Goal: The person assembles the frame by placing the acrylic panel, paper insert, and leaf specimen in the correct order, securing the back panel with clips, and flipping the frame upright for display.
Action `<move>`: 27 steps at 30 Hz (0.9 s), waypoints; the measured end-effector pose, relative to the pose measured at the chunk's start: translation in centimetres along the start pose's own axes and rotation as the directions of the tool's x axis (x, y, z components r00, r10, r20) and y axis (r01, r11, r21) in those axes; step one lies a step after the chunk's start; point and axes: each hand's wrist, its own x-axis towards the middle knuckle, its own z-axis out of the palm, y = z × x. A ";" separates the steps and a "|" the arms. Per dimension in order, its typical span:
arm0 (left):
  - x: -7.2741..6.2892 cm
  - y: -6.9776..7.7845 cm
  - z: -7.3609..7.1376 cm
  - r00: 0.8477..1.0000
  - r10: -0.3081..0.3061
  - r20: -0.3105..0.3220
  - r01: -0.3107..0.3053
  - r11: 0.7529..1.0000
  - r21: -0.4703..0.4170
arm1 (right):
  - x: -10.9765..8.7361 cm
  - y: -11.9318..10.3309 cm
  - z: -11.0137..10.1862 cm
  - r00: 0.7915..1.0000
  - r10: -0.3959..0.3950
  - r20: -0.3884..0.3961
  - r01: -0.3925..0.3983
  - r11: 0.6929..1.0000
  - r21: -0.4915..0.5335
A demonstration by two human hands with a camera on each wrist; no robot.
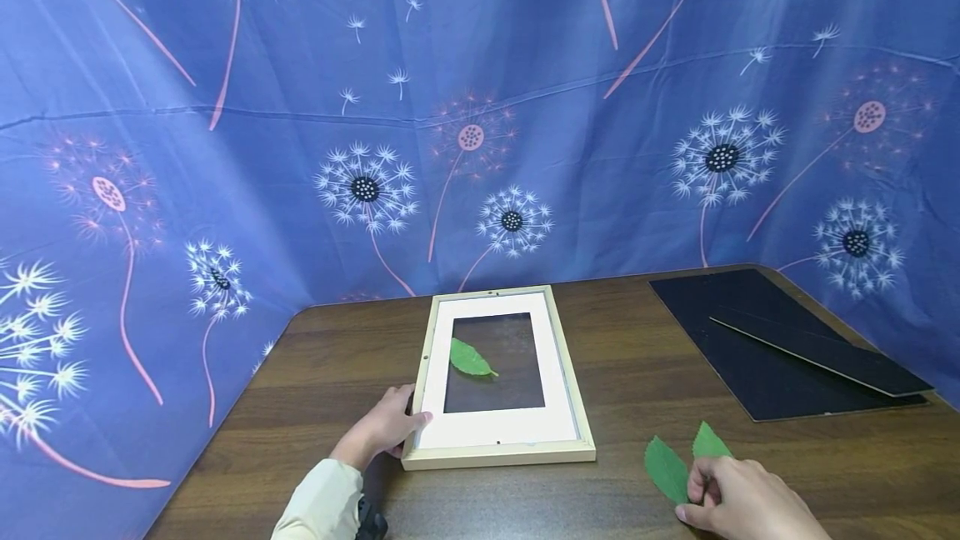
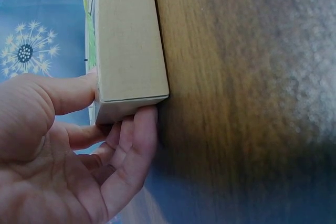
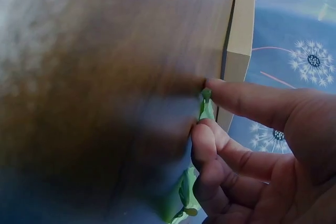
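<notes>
A light wooden picture frame [image 1: 498, 457] lies on the table, with a white mat [image 1: 487, 427] inside it. One green leaf [image 1: 471, 358] rests in the mat's window, close to its left edge. My left hand [image 1: 386, 423] holds the frame's near left corner, thumb over the top edge and fingers curled along the outer side [image 2: 128, 108]. To the right of the frame, my right hand [image 1: 738, 494] has thumb and index finger at the base of a toothed green leaf [image 1: 666, 469], pinching it low over the table. Another green leaf [image 1: 708, 442] lies partly hidden behind that hand.
At the table's back right is a large black board [image 1: 720, 332], with a narrower black panel [image 1: 817, 350] lying slanted across it. A blue dandelion-print cloth [image 1: 600, 148] hangs behind and to the left of the brown wooden table [image 1: 322, 365].
</notes>
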 end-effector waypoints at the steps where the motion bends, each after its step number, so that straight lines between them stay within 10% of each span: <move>1: 0.0 0.0 0.0 1.000 0.001 -0.001 -0.001 1.000 0.001 | 0.0 -0.1 0.0 1.000 0.004 0.002 -0.004 1.000 -0.009; 27: 0.2 -0.1 0.1 1.000 0.013 -0.008 -0.013 1.000 -0.007 | 1.3 -1.6 -2.4 0.999 -0.025 -0.043 0.021 0.997 -0.081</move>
